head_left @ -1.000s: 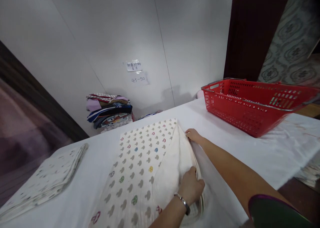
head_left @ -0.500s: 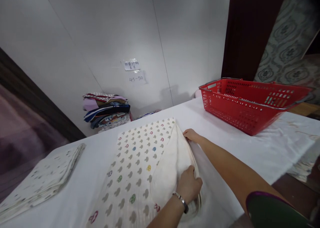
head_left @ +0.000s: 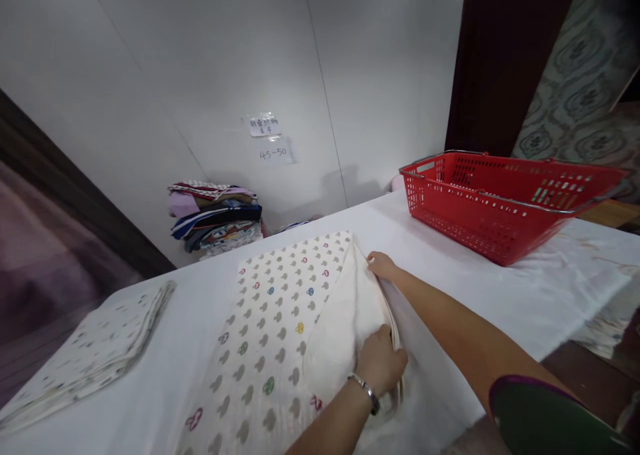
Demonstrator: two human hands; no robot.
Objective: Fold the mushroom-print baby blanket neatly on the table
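Observation:
A cream blanket with grey and coloured mushroom prints (head_left: pixel 273 322) lies spread on the white-covered table (head_left: pixel 200 315). Its right side is turned back, showing a plain cream layer. My left hand (head_left: pixel 381 360), with a silver bracelet on the wrist, is closed around the layered right edge, thumb on the outer side. Farther up that same edge, my right hand (head_left: pixel 383 267) pinches the cloth near the far corner. The fingertips of both hands are partly hidden by the fabric.
A red plastic basket (head_left: pixel 470 212) with metal handles stands at the back right. On the left lies a folded white spotted cloth (head_left: pixel 95 342). Behind the table's far edge rises a stack of folded clothes (head_left: pixel 215 218), against a grey wall (head_left: pixel 380 75) bearing paper labels (head_left: pixel 273 151).
The camera view has shifted slightly. Both hands keep their hold on the blanket's right edge, and the blanket lies almost the same.

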